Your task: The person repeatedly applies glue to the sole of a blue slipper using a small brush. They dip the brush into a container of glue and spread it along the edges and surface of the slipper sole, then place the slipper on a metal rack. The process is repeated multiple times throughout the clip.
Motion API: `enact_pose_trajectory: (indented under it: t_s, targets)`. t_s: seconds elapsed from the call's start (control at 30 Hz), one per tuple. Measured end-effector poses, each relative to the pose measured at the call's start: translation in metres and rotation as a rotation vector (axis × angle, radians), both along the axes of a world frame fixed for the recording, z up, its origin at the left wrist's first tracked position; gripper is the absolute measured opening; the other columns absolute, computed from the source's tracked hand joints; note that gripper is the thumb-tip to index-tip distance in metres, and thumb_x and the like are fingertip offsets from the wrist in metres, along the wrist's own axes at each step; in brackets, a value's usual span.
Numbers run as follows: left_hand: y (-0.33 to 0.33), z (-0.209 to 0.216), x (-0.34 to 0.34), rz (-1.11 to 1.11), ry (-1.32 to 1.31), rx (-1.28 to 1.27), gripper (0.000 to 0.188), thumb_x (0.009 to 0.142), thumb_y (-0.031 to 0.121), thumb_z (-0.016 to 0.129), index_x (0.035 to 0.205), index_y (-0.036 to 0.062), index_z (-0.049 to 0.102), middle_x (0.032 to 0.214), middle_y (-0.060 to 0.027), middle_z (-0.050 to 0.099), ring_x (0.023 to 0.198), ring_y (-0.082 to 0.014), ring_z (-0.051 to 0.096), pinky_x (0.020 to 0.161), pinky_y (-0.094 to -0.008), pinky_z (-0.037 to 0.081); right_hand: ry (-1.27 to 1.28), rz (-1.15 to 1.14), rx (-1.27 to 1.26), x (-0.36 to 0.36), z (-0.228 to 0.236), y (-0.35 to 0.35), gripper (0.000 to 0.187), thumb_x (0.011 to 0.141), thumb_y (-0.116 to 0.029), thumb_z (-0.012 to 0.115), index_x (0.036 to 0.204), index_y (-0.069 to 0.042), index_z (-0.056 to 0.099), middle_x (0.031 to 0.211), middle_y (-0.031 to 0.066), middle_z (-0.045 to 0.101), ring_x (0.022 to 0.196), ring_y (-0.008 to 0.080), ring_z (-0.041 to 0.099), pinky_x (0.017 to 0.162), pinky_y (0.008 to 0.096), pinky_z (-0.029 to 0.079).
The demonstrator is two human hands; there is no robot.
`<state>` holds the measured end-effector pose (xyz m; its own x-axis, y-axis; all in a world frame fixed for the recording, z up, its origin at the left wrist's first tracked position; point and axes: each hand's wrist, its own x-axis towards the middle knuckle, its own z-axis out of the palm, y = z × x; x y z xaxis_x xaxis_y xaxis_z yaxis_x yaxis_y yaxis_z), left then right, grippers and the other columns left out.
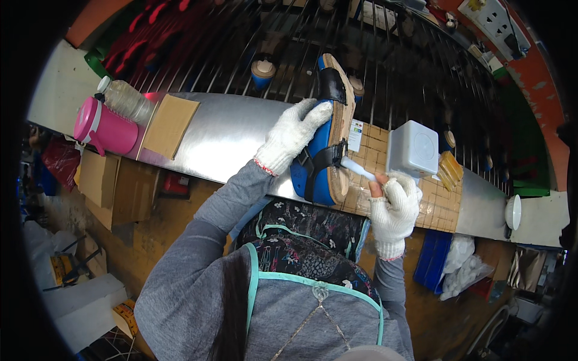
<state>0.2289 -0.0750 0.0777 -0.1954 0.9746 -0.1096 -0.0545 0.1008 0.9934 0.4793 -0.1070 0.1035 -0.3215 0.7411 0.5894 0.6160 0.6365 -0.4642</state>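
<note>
A sandal (343, 123) with black straps and a tan sole is mounted on a blue shoe last (325, 186). It stands on end, tilted, over the metal bench edge. My left hand (293, 135), in a white knit glove, grips it from the left side around the blue last. My gloved right hand (395, 204) pinches a slim white brush-like tool (357, 168), with bare fingertips showing. The tool's tip is at the sole edge by the lower black strap; whether it touches I cannot tell.
A white plastic container (415, 147) and an amber block (450, 171) stand on a taped cardboard sheet (436, 207) at right. On the left are a pink jug (114, 127), a clear bottle (127, 102) and cardboard (171, 126). Beyond, a barred rack (232, 69) holds other lasts.
</note>
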Motion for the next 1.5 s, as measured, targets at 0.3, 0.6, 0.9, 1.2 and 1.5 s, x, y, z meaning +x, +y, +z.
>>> enact_pose_trajectory:
  t_s: [0.3,0.6,0.9,1.2,1.5]
  targets:
    - [0.012,-0.002,-0.002,-0.066,-0.149,-0.167,0.084,0.096,0.065,0.052,0.139,-0.0068,0.049,0.126,-0.0208,0.063,0.11,-0.0205,0.065,0.095,-0.0319,0.055,0.039,0.119,-0.239,0.014,-0.005,0.004,0.017,0.079,-0.016,0.08,0.091,-0.006,0.077,0.089,0.0083,0.065,0.082,0.0253,0.058,0.073,0.036,0.044]
    - [0.018,-0.005,0.01,-0.197,-0.347,-0.265,0.101,0.088,0.083,0.039,0.148,0.0018,0.044,0.141,-0.0272,0.051,0.131,-0.033,0.052,0.106,-0.0486,0.046,0.075,0.257,-0.245,0.016,0.009,0.02,0.02,0.076,-0.017,0.081,0.093,-0.006,0.077,0.09,0.0089,0.067,0.087,0.0255,0.059,0.076,0.035,0.045]
    - [0.002,-0.013,0.0,-0.77,-0.96,-0.169,0.062,0.104,0.052,0.043,0.149,0.0102,0.042,0.142,-0.013,0.054,0.125,-0.0204,0.058,0.103,-0.0345,0.053,-0.03,0.524,-0.191,-0.022,0.038,0.053,0.022,0.075,-0.02,0.081,0.093,-0.008,0.077,0.093,0.0072,0.069,0.088,0.0256,0.061,0.076,0.0356,0.046]
    - [-0.057,-0.032,-0.005,-0.652,-1.457,-0.342,0.063,0.105,0.031,0.048,0.149,-0.0083,0.026,0.124,-0.037,0.053,0.105,-0.0416,0.068,0.081,-0.0483,0.065,-0.228,0.812,-0.346,-0.065,0.047,0.092,0.025,0.076,-0.025,0.081,0.087,-0.003,0.076,0.088,0.0085,0.068,0.089,0.0241,0.063,0.077,0.0373,0.047]
    - [-0.043,-0.057,0.031,-1.481,-1.904,-0.065,0.084,0.101,0.035,0.057,0.158,0.0045,0.005,0.142,-0.0339,0.042,0.126,-0.0437,0.055,0.112,-0.0513,0.046,-0.343,0.943,-0.383,-0.065,0.063,0.108,0.024,0.065,-0.02,0.079,0.082,-0.002,0.076,0.087,0.0099,0.066,0.089,0.025,0.062,0.079,0.0369,0.048]
